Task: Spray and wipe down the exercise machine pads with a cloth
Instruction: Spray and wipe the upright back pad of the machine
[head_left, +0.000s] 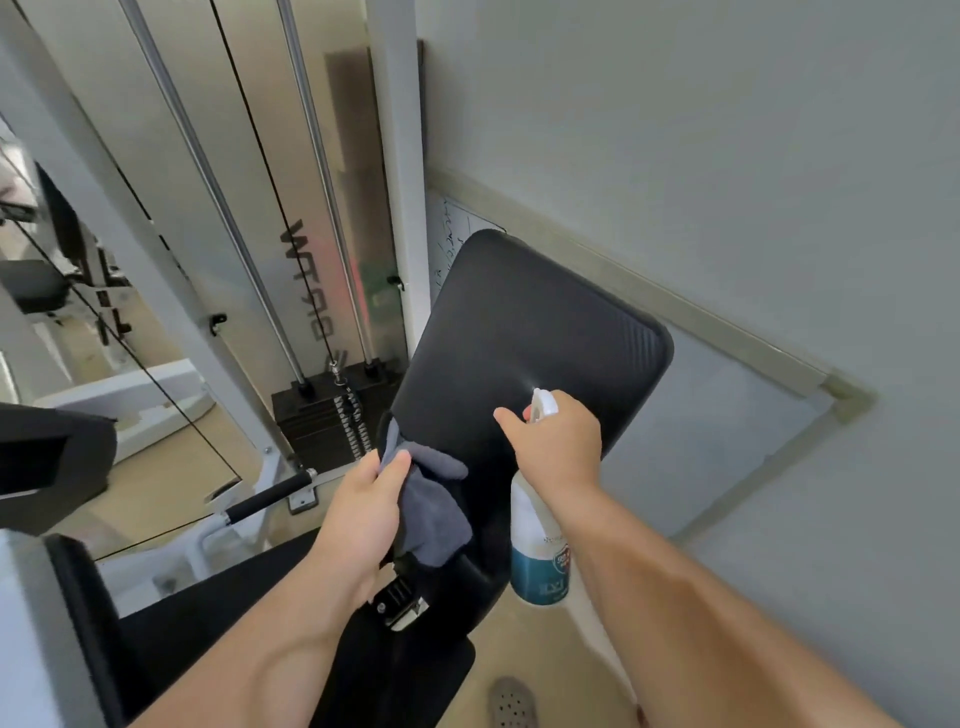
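The task is judged to be at its spraying stage, with the wiping yet to be done. A white and teal spray bottle (537, 551) is gripped in the right hand (558, 447). The fingers are curled round its neck and one digit is stretched out beside the trigger head, whose nozzle is aimed at the lower middle of the black pad (530, 322). A faint pale patch is seen on the pad just ahead of the nozzle. Whether it is mist or only sheen cannot be told, and no wet streaks are made out elsewhere on the surface. A grey cloth (431, 499) is held bunched in the left hand (363, 514), pinched between thumb and fingers, and is laid against the pad's lower left edge. It is not spread over the face. A second dark pad (405, 670) lies below, near the bottom of the view, and looks dry. The wiping of the sprayed pad and the treatment of any further pads are therefore reckoned as left. The weight stack (322, 410) stands behind, to the left.
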